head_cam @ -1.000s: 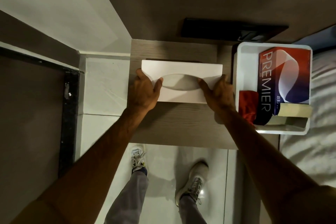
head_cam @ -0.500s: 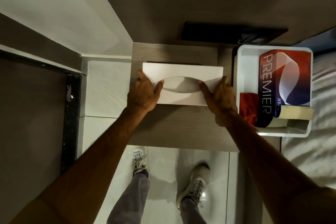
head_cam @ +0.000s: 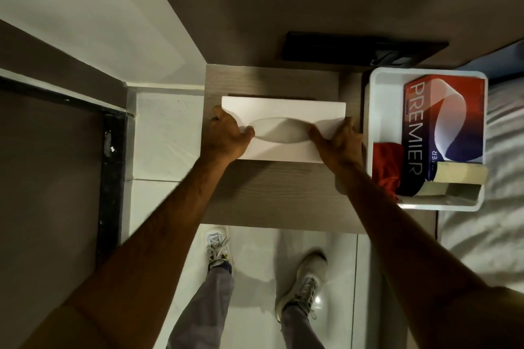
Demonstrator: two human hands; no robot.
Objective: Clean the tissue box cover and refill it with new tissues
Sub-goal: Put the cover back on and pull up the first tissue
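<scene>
A white tissue box cover [head_cam: 283,113] with an oval slot sits on a small wooden bedside table [head_cam: 283,193]. My left hand [head_cam: 225,137] grips the cover's left end, thumb on top near the slot. My right hand [head_cam: 338,142] grips its right end the same way. To the right, a white tub [head_cam: 371,110] holds a red and blue "PREMIER" tissue box [head_cam: 442,122], a red cloth [head_cam: 387,167] and a beige sponge [head_cam: 462,174]. No tissue shows in the slot.
A dark panel [head_cam: 363,49] is fixed to the wall behind the table. A bed with white sheets [head_cam: 487,235] lies at the right. My feet in pale sneakers [head_cam: 218,246] stand on the glossy white floor in front of the table.
Both hands stay on the ends of the cover. The cover and the whole scene sit slightly lower in view, from a small head movement.
</scene>
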